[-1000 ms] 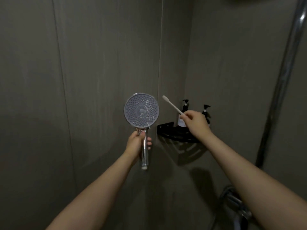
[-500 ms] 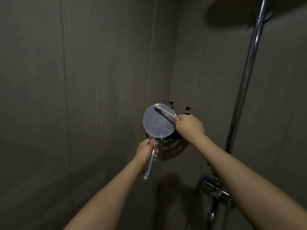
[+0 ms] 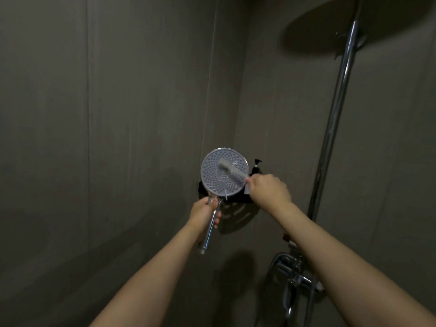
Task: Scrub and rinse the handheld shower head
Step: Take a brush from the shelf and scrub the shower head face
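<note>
Working in a pretty tight shower corner here: two grey walls meet right behind the action, with a black corner shelf (image 3: 236, 199) tucked into that seam and a pump bottle (image 3: 256, 167) standing on it. Off to the right a chrome riser pipe (image 3: 335, 119) runs up the wall, with the mixer tap (image 3: 295, 277) low down beside the right forearm. The left wall is wide bare tile, so that's the roomy side.

The handheld shower head (image 3: 224, 172) is held up in front of the shelf, round face toward the camera, greyish and dotted with rings of nozzles, with a shiny chrome handle angling down-left.

Left hand (image 3: 204, 214) has its grip curled round the handle just under the face. Right hand (image 3: 270, 188) pinches a white toothbrush (image 3: 232, 169) by the handle, the blurred bristle end lying on the face near its centre.
</note>
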`<state>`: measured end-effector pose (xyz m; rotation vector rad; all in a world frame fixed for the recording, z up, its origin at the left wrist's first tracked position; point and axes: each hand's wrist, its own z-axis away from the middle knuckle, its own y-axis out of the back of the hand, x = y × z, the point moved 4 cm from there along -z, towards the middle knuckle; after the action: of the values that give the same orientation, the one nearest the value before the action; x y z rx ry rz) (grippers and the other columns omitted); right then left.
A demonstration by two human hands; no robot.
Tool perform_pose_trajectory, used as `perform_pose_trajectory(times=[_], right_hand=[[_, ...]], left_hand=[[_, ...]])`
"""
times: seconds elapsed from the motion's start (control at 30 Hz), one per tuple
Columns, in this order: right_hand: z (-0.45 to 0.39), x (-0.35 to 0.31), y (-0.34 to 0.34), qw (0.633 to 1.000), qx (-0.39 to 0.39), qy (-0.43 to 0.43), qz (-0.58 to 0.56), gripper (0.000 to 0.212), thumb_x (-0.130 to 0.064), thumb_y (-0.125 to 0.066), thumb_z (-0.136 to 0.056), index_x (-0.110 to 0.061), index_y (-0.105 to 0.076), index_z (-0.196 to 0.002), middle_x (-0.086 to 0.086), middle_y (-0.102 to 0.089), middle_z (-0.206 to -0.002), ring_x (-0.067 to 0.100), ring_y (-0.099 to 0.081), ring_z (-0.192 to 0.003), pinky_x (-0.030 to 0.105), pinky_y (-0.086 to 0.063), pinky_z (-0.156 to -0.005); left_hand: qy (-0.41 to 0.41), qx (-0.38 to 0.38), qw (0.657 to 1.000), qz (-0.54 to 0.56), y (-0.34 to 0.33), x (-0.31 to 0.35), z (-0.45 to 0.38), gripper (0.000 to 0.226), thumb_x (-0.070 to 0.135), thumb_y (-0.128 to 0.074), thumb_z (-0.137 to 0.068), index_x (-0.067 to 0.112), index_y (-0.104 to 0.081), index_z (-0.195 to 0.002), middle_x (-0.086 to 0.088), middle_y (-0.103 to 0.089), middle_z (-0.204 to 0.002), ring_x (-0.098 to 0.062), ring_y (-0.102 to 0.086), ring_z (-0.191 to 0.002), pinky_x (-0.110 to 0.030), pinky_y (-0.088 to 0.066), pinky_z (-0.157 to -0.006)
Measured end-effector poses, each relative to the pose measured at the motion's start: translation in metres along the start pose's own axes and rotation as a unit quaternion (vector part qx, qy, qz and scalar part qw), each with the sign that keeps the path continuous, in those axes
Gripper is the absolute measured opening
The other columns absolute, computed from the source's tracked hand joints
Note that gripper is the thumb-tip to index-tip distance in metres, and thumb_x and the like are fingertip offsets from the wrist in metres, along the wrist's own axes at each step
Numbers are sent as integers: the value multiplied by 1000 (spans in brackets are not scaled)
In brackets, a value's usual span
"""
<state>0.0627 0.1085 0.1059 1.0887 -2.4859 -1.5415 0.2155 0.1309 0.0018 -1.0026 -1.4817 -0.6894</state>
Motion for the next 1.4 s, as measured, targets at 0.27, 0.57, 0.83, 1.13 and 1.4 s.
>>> perform_pose_trajectory(times=[0.27, 0.57, 0.83, 1.13, 1.4], right_hand=[[10, 18, 5, 999, -30, -6, -26, 40, -36, -31, -99, -10, -62, -103, 18, -65, -102, 36, -62, -92, 38, -47, -72], [17, 41, 6, 999, 1, -29, -19, 40, -34, -32, -99, -7, -62, -100, 20, -66, -100, 37, -62, -91, 35, -43, -67], [15, 48, 4, 998, -15, -31, -53, 38, -34, -34, -98, -10, -64, -99, 19, -66, -98, 35, -62, -88, 37, -48, -70], [16, 34, 4, 999, -34, 20, 30, 37, -34, -32, -98, -12, -61, -94, 15, -65, -98, 34, -62, -89, 34, -41, -66], [6, 28, 13, 1000, -11, -2, 21, 35, -31, -34, -98, -10, -62, -100, 17, -65, -100, 35, -63, -92, 40, -50, -75]], left_hand=[[7, -8, 1000, 26, -9, 5, 5, 27, 21, -44, -96, 15, -47, -69, -10, -49, -58, -12, -42, -35, -18, -36, -38], [8, -10, 999, 43, -19, 13, 7, 25, 21, -43, -95, 16, -47, -71, -9, -47, -57, -11, -41, -35, -17, -35, -38], [2, -3, 1000, 23, -23, 15, 8, 25, 20, -44, -95, 15, -48, -71, -9, -48, -57, -10, -41, -32, -17, -35, -35], [-14, -10, 1000, -20, -33, 18, 8, 26, 22, -44, -95, 13, -51, -72, -8, -51, -56, -13, -44, -37, -19, -38, -39], [-15, -21, 999, -19, -40, 18, 7, 27, 21, -43, -96, 14, -49, -70, -8, -49, -55, -9, -43, -32, -17, -37, -36]])
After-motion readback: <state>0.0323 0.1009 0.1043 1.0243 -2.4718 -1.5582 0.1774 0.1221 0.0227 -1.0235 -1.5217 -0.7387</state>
